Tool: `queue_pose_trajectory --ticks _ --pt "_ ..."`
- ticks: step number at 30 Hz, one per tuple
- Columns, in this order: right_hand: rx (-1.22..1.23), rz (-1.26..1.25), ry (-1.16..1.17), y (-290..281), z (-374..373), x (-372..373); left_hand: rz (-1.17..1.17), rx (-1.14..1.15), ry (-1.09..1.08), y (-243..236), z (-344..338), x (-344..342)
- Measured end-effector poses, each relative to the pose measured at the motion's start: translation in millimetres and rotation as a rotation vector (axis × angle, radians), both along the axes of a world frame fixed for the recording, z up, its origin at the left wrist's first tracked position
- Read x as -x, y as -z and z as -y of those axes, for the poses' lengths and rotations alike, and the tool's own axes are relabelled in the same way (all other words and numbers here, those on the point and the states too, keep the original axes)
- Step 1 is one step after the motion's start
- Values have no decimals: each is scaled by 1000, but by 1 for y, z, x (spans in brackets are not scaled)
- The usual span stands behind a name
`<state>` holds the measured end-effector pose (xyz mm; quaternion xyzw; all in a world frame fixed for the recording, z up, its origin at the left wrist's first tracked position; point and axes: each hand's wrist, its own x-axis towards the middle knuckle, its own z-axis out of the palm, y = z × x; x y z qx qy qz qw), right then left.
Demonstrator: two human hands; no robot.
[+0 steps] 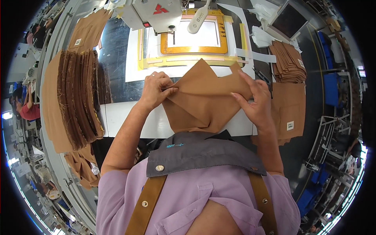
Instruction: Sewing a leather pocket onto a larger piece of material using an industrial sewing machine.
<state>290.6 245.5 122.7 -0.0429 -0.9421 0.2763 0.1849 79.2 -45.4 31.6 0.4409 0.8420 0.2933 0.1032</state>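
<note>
A brown fabric panel (203,96) is stretched between my two hands, just past the front of my grey apron. Its far edge rises to a point, with a squared notch toward the right. My left hand (158,89) pinches the panel's left corner between thumb and fingers. On the right side, my right hand (255,94) grips the edge, thumb on top and fingers at the far side. Folds run across the cloth, and its near part bunches against the apron. Beyond it lies a yellow-orange template frame (194,50) under the white sewing machine head (150,15).
Brown fabric pieces stand in a thick stack (74,98) at the left. More brown pieces lie in a fanned pile (288,62) and a flat stack (288,111) at the right. Dark-handled scissors (261,76) rest near my right hand. A screen (288,19) stands far right.
</note>
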Motion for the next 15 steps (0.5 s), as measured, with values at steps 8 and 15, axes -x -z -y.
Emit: queue_pose_trajectory --ticks 8,15 --pt "-147 57 209 7 -14 -20 408 -77 68 -108 -22 -36" --pt "215 130 -609 -27 32 40 377 -265 298 -147 -35 -66"
